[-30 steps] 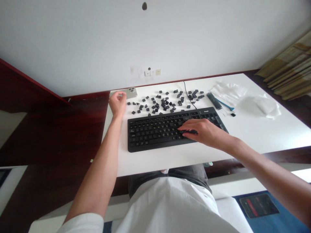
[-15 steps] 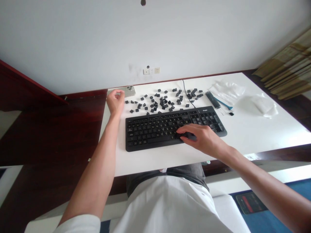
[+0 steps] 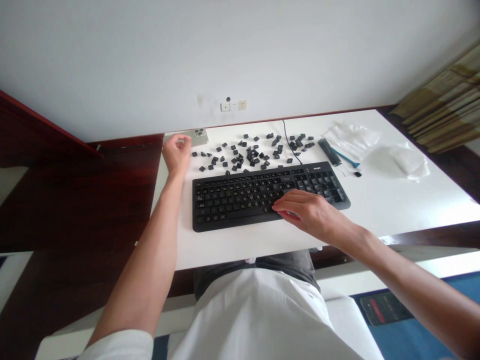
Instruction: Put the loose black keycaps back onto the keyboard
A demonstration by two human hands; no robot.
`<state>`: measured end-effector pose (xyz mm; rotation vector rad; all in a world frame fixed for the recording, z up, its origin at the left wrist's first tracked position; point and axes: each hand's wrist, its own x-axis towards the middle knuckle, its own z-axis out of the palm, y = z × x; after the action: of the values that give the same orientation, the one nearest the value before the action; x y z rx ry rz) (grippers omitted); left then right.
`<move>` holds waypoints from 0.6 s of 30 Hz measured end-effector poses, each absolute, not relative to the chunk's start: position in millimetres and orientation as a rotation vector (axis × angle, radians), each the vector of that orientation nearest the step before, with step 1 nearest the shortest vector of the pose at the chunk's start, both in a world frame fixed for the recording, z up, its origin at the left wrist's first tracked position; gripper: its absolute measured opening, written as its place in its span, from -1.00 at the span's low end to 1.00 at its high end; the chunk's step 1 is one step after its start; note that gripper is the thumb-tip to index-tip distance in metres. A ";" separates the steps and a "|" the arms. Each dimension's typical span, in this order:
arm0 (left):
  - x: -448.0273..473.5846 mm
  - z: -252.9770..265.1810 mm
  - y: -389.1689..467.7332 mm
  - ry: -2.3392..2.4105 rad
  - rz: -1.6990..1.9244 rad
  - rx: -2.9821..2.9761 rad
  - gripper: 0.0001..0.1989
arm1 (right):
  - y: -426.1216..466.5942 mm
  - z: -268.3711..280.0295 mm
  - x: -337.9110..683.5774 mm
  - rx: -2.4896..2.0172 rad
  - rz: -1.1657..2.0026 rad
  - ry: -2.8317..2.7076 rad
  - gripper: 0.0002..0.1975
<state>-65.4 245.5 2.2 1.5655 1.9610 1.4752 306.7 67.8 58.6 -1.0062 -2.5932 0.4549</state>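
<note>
A black keyboard (image 3: 240,201) lies at a slight slant on the white table; many of its key positions look bare of caps. Over its lower right part, my right hand (image 3: 305,207) has thumb and fingers pinched together, tips touching the keys. Whatever may be between those tips is hidden. My left hand (image 3: 177,154) rests at the table's left edge with fingers curled in, a small gap showing inside the curl and nothing visible in it. It overlaps a phone (image 3: 198,136) lying flat. Several loose black keycaps (image 3: 252,154) are scattered behind the keyboard.
At the right of the table are a black strip-like bundle (image 3: 330,152), a blue tool (image 3: 347,159), and crumpled clear plastic bags (image 3: 352,137). A cable (image 3: 287,137) runs from the keyboard to the back edge. Wall sockets (image 3: 234,106) sit behind the table.
My right hand's thumb and fingers have closed together over the keys, where a gap showed before. My left hand stays curled by the phone. The view has shifted slightly.
</note>
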 end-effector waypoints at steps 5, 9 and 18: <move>-64.2 3.5 244.4 1.978 1.460 1.578 -0.89 | 66.0 67.7 303.5 -0.965 0.387 -2.699 -0.72; -64.4 2.8 243.6 1.971 1.471 1.583 -0.90 | 66.4 73.0 299.7 -0.938 0.308 -2.782 -0.72; -66.1 1.3 242.9 1.981 1.469 1.590 -0.88 | 64.6 62.1 301.8 -0.927 0.247 -2.801 -0.70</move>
<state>-66.1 242.9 1.3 1.5900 1.9813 1.4688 301.8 64.6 62.1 -0.9269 -2.8011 0.2466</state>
